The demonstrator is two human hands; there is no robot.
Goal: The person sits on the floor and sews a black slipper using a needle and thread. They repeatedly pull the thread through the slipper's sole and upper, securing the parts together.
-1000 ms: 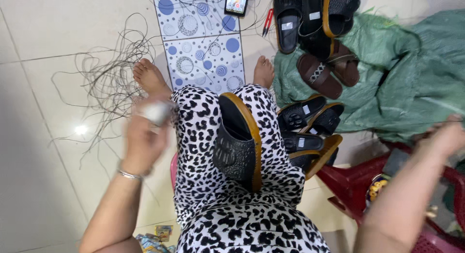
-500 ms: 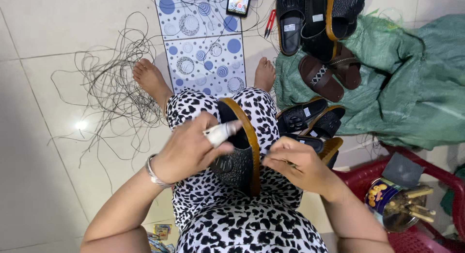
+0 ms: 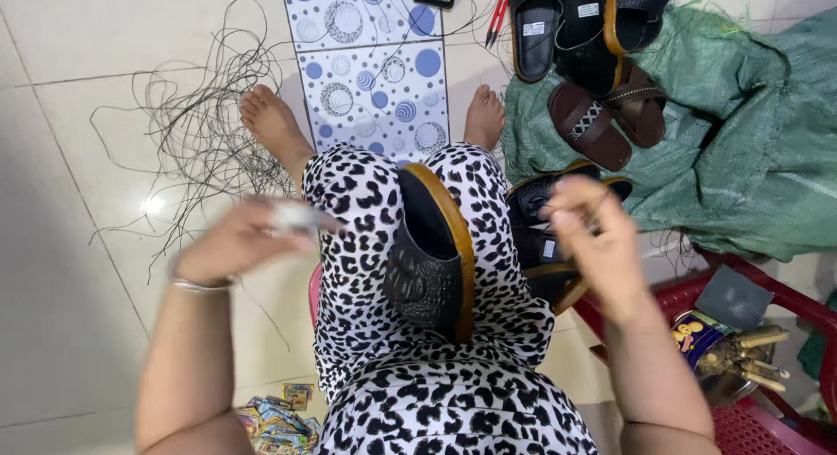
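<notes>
black woven sandal [image 3: 432,263] between knees; left hand [image 3: 240,241] grip pinching blurred pale tube [image 3: 296,216].

Single head camera, looking steeply down, close over lap [image 3: 418,333] and floor [image 3: 70,159].

The floor [image 3: 78,63] is laid with large pale cream tiles, glossy enough to carry a small bright glint of light [image 3: 153,206] at the left. A tangle of thin dark wire [image 3: 187,132] sprawls across it. At the top lie 2 decorative tiles [image 3: 377,67], white with blue and grey circles, set end to end. A crumpled green sack [image 3: 741,150] spreads over the right side, with dark sandals [image 3: 602,115] lying on it. A red plastic stool [image 3: 811,311] stands at the lower right. Small colourful cards [image 3: 279,411] are scattered on the floor near the bottom edge.
</notes>
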